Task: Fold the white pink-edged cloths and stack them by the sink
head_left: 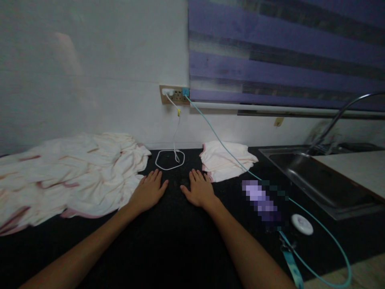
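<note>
Resting flat and empty on the dark desk (180,237), my left hand (148,192) touched the crumpled cloth (69,176); my right hand (199,188) lay beside the folded cloth (224,160). Folding seemingly paused; grasping the crumpled cloth's edge comes next.

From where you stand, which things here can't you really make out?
Head view only:
- Pixelated object beside the right hand: blurred out.
- Crumpled cloth by the left hand: cut by the left edge.
- Sink basin: dim, contents unclear.
- Teal cable: end lost at bottom edge.
</note>
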### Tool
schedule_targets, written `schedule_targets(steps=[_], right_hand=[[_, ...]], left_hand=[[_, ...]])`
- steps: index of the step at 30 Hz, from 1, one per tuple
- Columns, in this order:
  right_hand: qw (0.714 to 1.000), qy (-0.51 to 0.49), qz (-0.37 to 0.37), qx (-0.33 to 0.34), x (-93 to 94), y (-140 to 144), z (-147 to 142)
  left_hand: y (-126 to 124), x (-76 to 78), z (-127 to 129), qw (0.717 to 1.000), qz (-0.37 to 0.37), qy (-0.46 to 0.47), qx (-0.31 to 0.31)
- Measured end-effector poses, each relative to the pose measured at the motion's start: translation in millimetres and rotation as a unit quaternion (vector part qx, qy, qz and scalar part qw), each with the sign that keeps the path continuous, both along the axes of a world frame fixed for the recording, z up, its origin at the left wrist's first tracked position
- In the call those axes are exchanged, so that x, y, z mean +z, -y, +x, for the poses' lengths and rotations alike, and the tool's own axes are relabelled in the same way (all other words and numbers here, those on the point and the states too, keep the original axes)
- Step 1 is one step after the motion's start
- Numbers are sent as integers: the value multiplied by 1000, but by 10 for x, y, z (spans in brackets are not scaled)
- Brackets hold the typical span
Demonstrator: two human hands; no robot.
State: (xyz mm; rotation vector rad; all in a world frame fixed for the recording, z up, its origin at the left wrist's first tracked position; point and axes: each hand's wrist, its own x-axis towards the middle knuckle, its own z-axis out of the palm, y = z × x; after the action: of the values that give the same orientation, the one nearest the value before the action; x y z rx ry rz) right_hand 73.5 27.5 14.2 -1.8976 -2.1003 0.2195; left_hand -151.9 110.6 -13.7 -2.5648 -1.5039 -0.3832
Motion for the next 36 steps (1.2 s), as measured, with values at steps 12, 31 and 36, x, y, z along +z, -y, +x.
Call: schedule_targets(steps=[12,31,36], right_hand=[[1000,-6,9,6,5,-12,31],[1000,4,16,-4,-18,-33,17],[1000,7,17,-1,-26,-35,34]], left_hand=[[76,489,-264,992,91,28,84],[671,416,259,979,-119,26,-164],[514,716,-101,989,61,137,-13]])
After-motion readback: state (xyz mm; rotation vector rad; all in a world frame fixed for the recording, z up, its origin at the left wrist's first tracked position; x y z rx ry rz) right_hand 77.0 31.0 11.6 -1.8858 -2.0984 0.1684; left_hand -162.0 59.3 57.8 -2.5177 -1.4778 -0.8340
